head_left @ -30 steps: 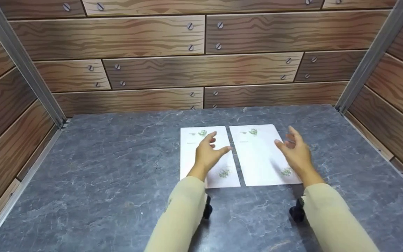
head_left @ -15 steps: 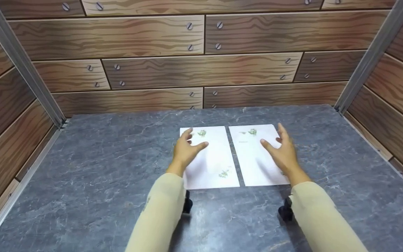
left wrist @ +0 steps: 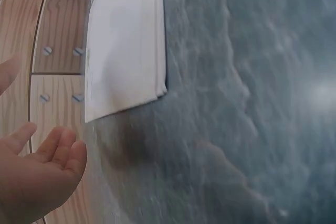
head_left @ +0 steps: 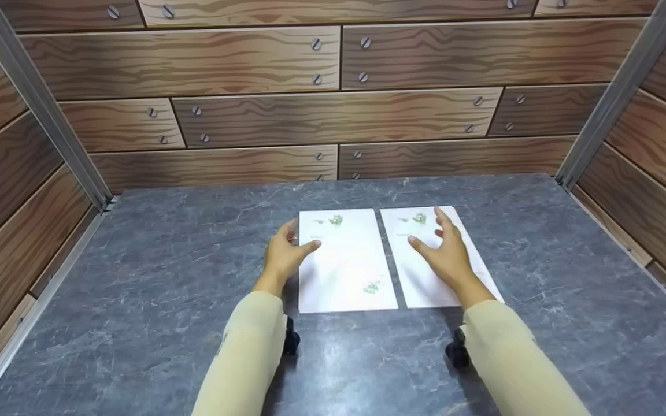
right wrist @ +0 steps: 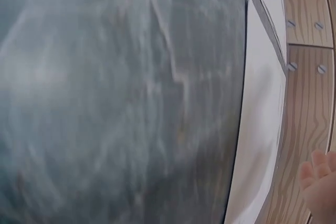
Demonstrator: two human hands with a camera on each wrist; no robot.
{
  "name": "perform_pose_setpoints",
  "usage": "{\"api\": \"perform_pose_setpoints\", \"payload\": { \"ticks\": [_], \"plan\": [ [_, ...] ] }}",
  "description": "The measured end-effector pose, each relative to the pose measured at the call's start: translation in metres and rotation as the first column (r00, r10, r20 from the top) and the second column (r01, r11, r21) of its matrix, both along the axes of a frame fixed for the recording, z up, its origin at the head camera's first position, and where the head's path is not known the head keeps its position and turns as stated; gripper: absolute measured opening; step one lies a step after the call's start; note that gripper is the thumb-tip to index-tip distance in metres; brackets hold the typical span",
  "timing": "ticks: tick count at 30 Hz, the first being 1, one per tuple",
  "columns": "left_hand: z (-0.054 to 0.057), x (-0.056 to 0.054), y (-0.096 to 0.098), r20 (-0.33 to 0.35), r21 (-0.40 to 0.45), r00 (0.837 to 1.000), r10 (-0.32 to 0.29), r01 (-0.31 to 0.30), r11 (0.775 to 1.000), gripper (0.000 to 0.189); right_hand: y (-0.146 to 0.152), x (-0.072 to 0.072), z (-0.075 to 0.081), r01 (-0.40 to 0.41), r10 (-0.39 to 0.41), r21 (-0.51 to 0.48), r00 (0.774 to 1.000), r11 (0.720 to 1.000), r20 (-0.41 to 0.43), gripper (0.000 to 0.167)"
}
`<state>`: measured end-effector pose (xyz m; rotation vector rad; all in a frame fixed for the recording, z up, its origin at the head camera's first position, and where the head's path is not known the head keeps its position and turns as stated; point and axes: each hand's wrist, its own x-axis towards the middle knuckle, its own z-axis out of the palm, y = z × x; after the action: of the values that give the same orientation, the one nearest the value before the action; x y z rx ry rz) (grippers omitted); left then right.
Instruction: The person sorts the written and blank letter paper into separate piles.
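Two white sheets with small green plant prints lie side by side on the grey marbled table, a narrow gap between them. Over the outer edge of the left sheet hovers my left hand, thumb and fingers spread apart, holding nothing. My right hand hangs above the right sheet in a similar spread pose, also holding nothing. In the left wrist view, the left sheet looks layered at its near corner, and the left hand is apart from it. The right hand shows only partly in the right wrist view.
The grey marbled tabletop surrounds the sheets. Wood-patterned panels stand at the back and on both sides, with metal posts at the corners. Black wrist devices hang under the sleeves.
Both hands have moved left above the table, the left one from over the left sheet to its outer edge, the right one inward over the right sheet. The sheets stay in place.
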<state>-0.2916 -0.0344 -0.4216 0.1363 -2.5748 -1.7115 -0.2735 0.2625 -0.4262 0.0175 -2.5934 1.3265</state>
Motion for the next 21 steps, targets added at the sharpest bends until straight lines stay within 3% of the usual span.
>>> {"api": "perform_pose_setpoints", "payload": {
  "ticks": [12, 21],
  "plan": [
    [-0.011, 0.004, -0.011, 0.084, -0.073, 0.996, 0.026, -0.019, 0.997, 0.075, -0.027, -0.001, -0.011, -0.069, 0.069, 0.018, 0.997, 0.997, 0.037, 0.081],
    [-0.013, 0.006, -0.01, 0.11, -0.048, 0.994, 0.007, -0.001, 0.999, 0.071, -0.04, 0.001, -0.014, -0.145, 0.139, 0.04, 0.983, 0.989, 0.124, 0.079]
  ]
}}
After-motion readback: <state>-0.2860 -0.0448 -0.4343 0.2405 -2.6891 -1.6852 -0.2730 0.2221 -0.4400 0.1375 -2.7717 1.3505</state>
